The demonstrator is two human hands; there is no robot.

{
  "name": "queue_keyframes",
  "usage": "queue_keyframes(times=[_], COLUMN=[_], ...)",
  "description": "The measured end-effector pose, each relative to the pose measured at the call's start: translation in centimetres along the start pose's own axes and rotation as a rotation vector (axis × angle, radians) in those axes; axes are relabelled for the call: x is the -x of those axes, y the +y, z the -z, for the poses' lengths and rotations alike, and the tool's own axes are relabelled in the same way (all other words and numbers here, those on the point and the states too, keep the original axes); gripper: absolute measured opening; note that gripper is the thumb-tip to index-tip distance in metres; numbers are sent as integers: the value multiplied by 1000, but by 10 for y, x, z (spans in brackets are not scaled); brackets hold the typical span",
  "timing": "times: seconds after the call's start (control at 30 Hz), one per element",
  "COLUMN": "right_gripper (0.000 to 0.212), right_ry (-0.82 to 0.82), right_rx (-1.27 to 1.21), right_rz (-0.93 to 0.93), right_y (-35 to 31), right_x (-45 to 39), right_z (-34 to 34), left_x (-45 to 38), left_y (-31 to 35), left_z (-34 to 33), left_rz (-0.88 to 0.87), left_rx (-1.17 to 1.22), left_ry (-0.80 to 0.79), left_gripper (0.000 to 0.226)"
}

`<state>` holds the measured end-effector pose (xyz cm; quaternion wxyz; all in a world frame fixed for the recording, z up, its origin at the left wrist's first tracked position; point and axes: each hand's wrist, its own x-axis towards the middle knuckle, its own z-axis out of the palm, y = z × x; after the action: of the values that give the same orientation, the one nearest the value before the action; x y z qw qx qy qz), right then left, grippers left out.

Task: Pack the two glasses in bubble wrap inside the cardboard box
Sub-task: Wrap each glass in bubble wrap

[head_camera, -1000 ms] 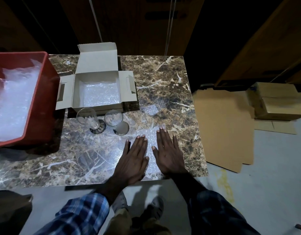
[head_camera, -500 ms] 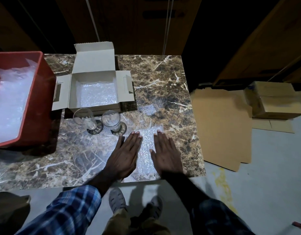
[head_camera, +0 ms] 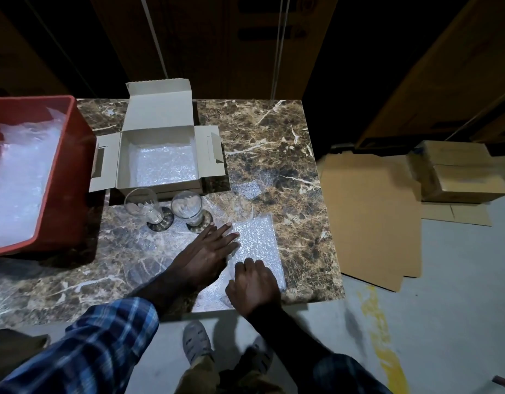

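Note:
Two clear stemmed glasses stand upright side by side on the marble table [head_camera: 274,132], the left glass [head_camera: 140,206] and the right glass [head_camera: 187,207], just in front of the open cardboard box [head_camera: 160,109]. A layer of bubble wrap lines the box's floor. A bubble wrap sheet [head_camera: 257,237] lies flat near the table's front edge. My left hand [head_camera: 208,251] presses flat on the sheet's left part, fingertips close to the right glass's base. My right hand [head_camera: 254,285] rests on the sheet's near part with fingers curled, gripping the wrap.
A red crate [head_camera: 66,172] filled with bubble wrap [head_camera: 15,180] stands at the table's left. Flattened cardboard [head_camera: 368,211] and stacked boxes [head_camera: 456,172] lie on the floor to the right. My feet show below the table's front edge.
My left hand slid up and left along the sheet toward the right glass. My right hand drew back toward the table edge and curled its fingers; it lay flat before.

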<state>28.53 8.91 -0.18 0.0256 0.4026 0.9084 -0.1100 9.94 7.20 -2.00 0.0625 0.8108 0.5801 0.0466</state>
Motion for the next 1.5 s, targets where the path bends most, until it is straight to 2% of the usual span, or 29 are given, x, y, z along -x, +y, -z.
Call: queue_keyframes(times=[0.23, 0.37, 0.47, 0.57, 0.73, 0.8, 0.87, 0.97, 1.0, 1.03, 1.17, 1.27, 1.5], right_gripper=[20, 11, 13, 14, 37, 31, 25, 9, 10, 13, 34, 34, 23], right_ry=[156, 234, 228, 176, -9, -11, -16, -39, -45, -68, -133, -132, -69], right_rx=[55, -68, -151, -251, -231, -324, -447, -622, -646, -647, -728, -748, -539], right_rz=[270, 470, 473, 405, 363, 259, 100, -128, -166, -194, -344, -414, -432], right_y=[14, 32, 44, 52, 68, 70, 66, 65, 65, 67, 64, 60, 49], right_x=[7, 8, 5, 5, 12, 12, 9, 4, 1, -2, -15, -22, -30], right_z=[9, 6, 15, 25, 18, 17, 22, 30, 32, 32, 32, 30, 29], left_x=[21, 40, 55, 65, 75, 77, 72, 60, 57, 54, 48, 36, 26], left_y=[-9, -9, 1, 19, 47, 54, 59, 60, 58, 54, 35, 31, 34], left_z=[1, 1, 7, 7, 12, 18, 27, 33, 33, 31, 20, 17, 12], left_rz=[-64, -91, -99, -32, 238, 393, 573, 841, 889, 911, 828, 816, 861], left_rx=[-12, 5, -9, 60, 398, 548, 721, 1165, 1236, 1208, 723, 603, 449], left_ry=[150, 279, 327, 365, 325, 299, 310, 320, 322, 317, 257, 230, 236], left_gripper=[34, 27, 29, 28, 28, 26, 14, 15, 16, 16, 14, 18, 20])
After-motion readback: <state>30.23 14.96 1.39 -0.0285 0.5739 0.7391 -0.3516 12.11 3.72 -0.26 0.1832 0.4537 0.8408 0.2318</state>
